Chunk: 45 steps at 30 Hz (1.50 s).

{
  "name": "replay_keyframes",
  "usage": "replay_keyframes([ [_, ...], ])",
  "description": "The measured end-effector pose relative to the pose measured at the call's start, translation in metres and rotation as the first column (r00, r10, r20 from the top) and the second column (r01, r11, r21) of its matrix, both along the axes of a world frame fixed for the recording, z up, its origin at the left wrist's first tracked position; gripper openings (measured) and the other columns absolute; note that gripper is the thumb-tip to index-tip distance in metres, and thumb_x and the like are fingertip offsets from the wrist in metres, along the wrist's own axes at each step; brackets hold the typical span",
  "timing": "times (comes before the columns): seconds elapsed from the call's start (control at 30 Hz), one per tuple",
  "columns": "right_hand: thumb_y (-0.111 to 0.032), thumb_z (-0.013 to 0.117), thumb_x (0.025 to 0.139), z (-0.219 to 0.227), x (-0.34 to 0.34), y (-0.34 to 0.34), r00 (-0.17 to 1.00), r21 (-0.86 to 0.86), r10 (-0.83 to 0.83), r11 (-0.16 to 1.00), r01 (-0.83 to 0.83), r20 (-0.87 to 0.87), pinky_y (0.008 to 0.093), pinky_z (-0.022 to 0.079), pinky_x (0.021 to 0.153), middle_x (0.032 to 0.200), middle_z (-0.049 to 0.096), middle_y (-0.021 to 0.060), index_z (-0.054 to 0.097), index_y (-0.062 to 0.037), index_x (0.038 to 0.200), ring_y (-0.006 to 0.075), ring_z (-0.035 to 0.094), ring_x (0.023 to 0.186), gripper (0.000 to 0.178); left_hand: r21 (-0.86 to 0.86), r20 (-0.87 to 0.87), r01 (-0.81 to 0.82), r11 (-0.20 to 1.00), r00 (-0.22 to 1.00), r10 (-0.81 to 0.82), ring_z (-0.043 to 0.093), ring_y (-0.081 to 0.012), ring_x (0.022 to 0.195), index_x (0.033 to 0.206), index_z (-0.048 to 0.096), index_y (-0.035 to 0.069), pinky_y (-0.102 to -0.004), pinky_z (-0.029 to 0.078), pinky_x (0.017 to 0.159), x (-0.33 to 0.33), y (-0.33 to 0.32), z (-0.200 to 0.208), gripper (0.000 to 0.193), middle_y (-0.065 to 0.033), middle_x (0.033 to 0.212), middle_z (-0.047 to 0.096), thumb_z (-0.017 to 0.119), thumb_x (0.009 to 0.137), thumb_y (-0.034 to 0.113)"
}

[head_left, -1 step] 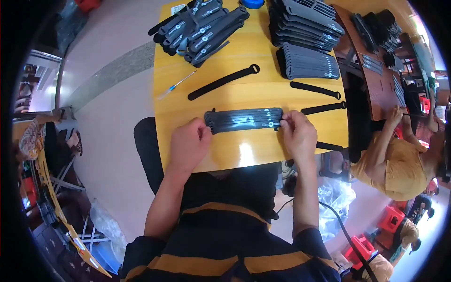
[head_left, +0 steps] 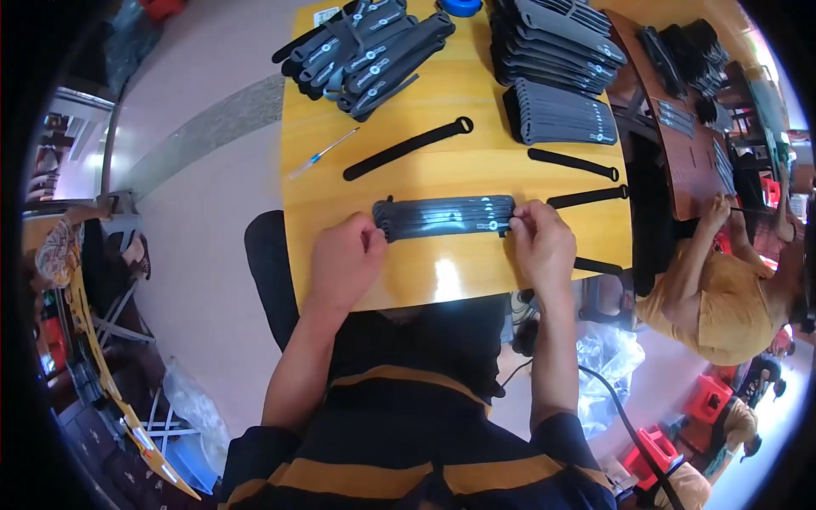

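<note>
A neat row of dark grey straps [head_left: 446, 218], overlapped like a fan with pale printed marks at the right end, lies across the wooden table before me. My left hand [head_left: 347, 259] pinches its left end, fingers curled. At the opposite end, my right hand [head_left: 544, 245] grips the edge between thumb and fingers. Just beyond the row lies a single black strap [head_left: 408, 150] with a ring-shaped loop at its tip. Three more loose black straps rest by the right edge, one of them [head_left: 574, 164] farthest away and another [head_left: 599, 265] partly behind my right hand.
A pen [head_left: 323, 154] lies at the left. Bundled grey straps [head_left: 365, 55] sit far left; a tall stack [head_left: 557, 51] and a smaller one [head_left: 565, 116] stand far right. A blue round object [head_left: 461, 7] is at the back. A co-worker in yellow [head_left: 714, 297] works at the right-hand table.
</note>
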State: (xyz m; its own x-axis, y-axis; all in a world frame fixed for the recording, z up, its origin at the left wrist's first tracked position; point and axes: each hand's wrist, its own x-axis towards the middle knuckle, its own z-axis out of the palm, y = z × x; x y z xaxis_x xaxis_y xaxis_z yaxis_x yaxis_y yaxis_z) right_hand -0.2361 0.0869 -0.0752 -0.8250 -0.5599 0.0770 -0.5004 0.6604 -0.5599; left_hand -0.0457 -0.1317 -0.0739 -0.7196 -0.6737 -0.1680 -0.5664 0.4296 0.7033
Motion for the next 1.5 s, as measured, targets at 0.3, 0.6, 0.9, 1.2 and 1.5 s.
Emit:
replay_keyframes([
  [0.3, -0.009, 0.075, 0.089, 0.002, 0.000, -0.002, 1.000, 0.019, 0.003, 1.000, -0.003, 0.012, 0.0418, 0.055, 0.068, 0.087, 0.070, 0.0117, 0.068, -0.0075, 0.098, 0.0323, 0.071, 0.077, 0.012, 0.015, -0.003, 0.011, 1.000, 1.000, -0.010, 0.070, -0.0313, 0.067, 0.086, 0.070, 0.002, -0.0393, 0.054, 0.063, 0.000, -0.001, -0.003, 0.012, -0.0155, 0.074, 0.071, 0.071, 0.090, 0.014],
  [0.6, -0.008, 0.075, 0.089, -0.001, -0.002, 0.000, 0.999, -0.011, -0.001, 1.000, 0.002, 0.034, 0.0416, 0.055, 0.069, 0.088, 0.070, 0.0129, 0.068, -0.0062, 0.099, 0.0328, 0.071, 0.078, 0.013, 0.001, 0.017, 0.021, 1.000, 1.000, -0.021, 0.069, -0.0339, 0.067, 0.085, 0.069, 0.002, -0.0410, 0.054, 0.063, -0.003, -0.001, 0.002, 0.013, -0.0168, 0.073, 0.070, 0.071, 0.090, 0.014],
  [0.9, -0.009, 0.075, 0.089, 0.001, 0.000, -0.002, 1.000, 0.028, -0.007, 1.000, 0.006, 0.026, 0.0428, 0.057, 0.071, 0.093, 0.071, 0.0130, 0.069, -0.0068, 0.101, 0.0358, 0.072, 0.082, 0.014, -0.054, 0.059, 0.047, 0.997, 0.997, -0.044, 0.071, -0.0310, 0.068, 0.087, 0.069, 0.001, -0.0391, 0.054, 0.064, -0.002, -0.004, -0.004, 0.014, -0.0172, 0.075, 0.071, 0.072, 0.091, 0.015],
  [1.2, -0.003, 0.072, 0.086, 0.018, 0.024, 0.000, 0.964, -0.044, 0.023, 0.998, -0.036, -0.264, 0.0452, 0.056, 0.081, 0.107, 0.069, 0.0165, 0.068, -0.0049, 0.104, 0.0383, 0.069, 0.093, 0.019, -0.046, 0.038, -0.012, 0.999, 0.999, 0.014, 0.071, -0.0361, 0.078, 0.103, 0.068, 0.005, -0.0447, 0.056, 0.073, 0.015, 0.004, 0.015, 0.017, -0.0141, 0.082, 0.072, 0.073, 0.089, 0.014],
  [1.5, -0.024, 0.065, 0.099, -0.014, 0.091, -0.012, 0.912, 0.149, 0.364, 0.929, -0.340, -0.187, 0.0594, 0.027, 0.123, 0.162, 0.041, 0.0208, 0.049, -0.0046, 0.153, 0.0384, 0.036, 0.153, 0.059, -0.469, -0.041, 0.373, 0.801, 0.896, -0.441, 0.037, -0.0381, 0.152, 0.152, 0.048, 0.000, -0.0541, 0.026, 0.125, 0.019, 0.073, -0.012, 0.063, -0.0204, 0.162, 0.042, 0.060, 0.091, 0.010],
])
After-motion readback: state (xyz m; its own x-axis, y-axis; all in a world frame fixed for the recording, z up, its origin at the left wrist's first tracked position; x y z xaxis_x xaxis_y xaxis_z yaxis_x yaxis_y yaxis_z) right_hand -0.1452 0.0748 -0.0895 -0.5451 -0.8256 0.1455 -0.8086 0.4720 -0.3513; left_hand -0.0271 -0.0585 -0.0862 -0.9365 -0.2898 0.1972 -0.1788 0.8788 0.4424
